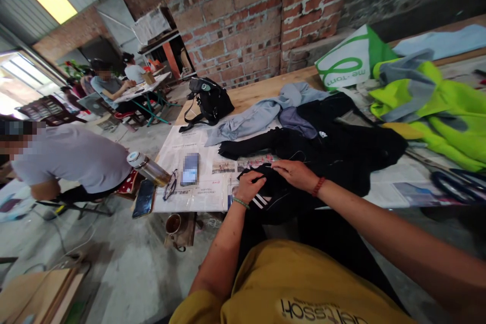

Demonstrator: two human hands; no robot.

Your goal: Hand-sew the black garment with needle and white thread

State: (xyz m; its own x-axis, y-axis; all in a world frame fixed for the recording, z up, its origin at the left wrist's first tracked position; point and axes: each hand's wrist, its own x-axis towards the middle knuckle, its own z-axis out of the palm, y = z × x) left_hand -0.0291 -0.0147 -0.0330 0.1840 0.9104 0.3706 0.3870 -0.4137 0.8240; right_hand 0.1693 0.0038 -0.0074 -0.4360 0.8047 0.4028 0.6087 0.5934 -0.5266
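A black garment (322, 147) with white stripes near its lower edge spreads over the table edge and my lap. My left hand (248, 186) pinches a fold of it between thumb and fingers. Close by on the right, my right hand (296, 173) is closed in a pinch. A thin, bright needle (269, 165) shows at its fingertips, and a fine thread (298, 154) loops above the hand. The fingertips of both hands are only a little apart over the cloth.
Newspaper covers the table (205, 197). Leftward lie a phone (190, 168), glasses (170, 185), a flask (148, 167) and a dark phone (144, 197). Large scissors (451, 179) and a neon garment (448, 106) lie right. A black bag (210, 101) sits behind; people (76, 157) sit left.
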